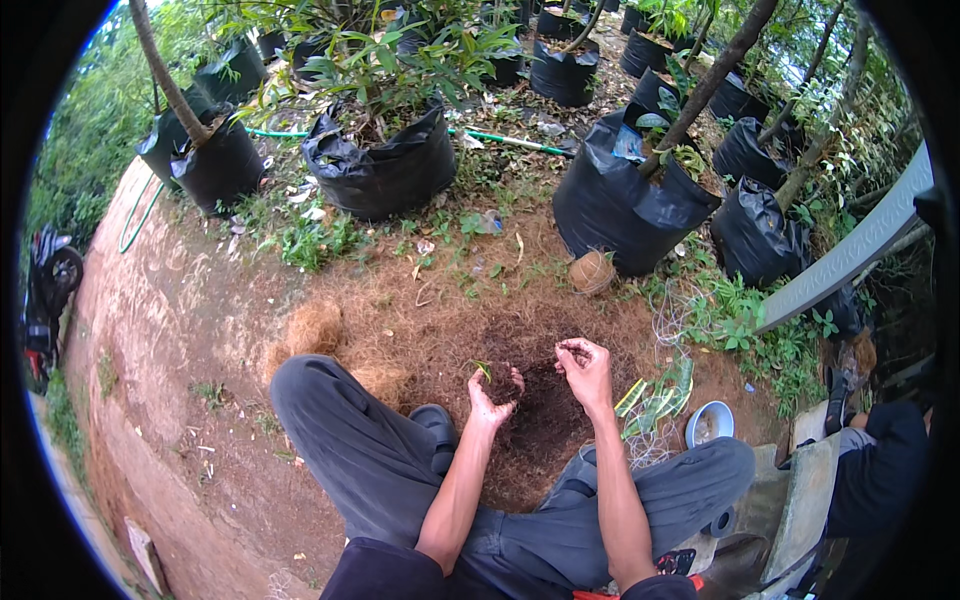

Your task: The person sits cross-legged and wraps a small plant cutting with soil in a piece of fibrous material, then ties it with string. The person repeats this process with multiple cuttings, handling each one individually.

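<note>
My left hand (491,401) is cupped around a dark ball of soil and fibre (500,386), from which a small green shoot (481,367) sticks out. To its right, my right hand (583,367) is raised over dark soil (547,412), its fingertips bent together and dirty with soil; whether they pinch anything is too small to tell. Loose brown fibre (311,330) lies in heaps beyond my left knee. A round brown ball wound with string (591,272) rests against a black planting bag. Cut variegated leaves (660,405) lie among tangled white string (649,450) at the right.
A pale blue bowl (709,424) stands by my right knee. Black planting bags (630,195) with small trees line the far side, and a green hose (510,140) runs behind them. Another person (877,472) sits at the far right. A motorcycle (51,292) is at the left edge.
</note>
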The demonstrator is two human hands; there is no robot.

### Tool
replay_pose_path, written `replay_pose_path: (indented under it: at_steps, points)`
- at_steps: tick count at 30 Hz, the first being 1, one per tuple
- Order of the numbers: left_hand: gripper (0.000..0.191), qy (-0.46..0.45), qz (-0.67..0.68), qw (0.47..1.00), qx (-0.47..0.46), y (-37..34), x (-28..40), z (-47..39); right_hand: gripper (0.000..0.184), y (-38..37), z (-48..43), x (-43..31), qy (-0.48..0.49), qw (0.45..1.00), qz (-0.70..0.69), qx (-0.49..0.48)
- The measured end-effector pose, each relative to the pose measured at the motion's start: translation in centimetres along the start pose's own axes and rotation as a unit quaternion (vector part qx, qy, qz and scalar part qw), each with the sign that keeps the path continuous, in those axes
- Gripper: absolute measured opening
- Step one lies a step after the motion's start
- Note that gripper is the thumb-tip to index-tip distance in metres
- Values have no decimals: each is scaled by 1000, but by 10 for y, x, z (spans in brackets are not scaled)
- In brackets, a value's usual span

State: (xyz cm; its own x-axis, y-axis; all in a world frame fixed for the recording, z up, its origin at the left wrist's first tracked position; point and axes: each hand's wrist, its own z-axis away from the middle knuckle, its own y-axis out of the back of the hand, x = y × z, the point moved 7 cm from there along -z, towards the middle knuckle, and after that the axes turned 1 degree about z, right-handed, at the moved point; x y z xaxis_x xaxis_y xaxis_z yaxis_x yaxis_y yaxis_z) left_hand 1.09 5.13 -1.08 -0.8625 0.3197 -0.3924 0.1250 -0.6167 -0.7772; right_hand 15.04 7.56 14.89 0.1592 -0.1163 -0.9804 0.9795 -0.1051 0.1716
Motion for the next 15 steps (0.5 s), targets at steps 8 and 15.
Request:
replay_pose_path:
  at_steps: [8, 15]
  points:
    - [41, -95, -146, 983, 62, -9, -1, 12, 17, -45, 18, 2, 15, 980, 139, -141]
    - [39, -103, -185, 976, 57, -9, -1, 12, 20, -54, 24, 2, 57, 970, 188, -145]
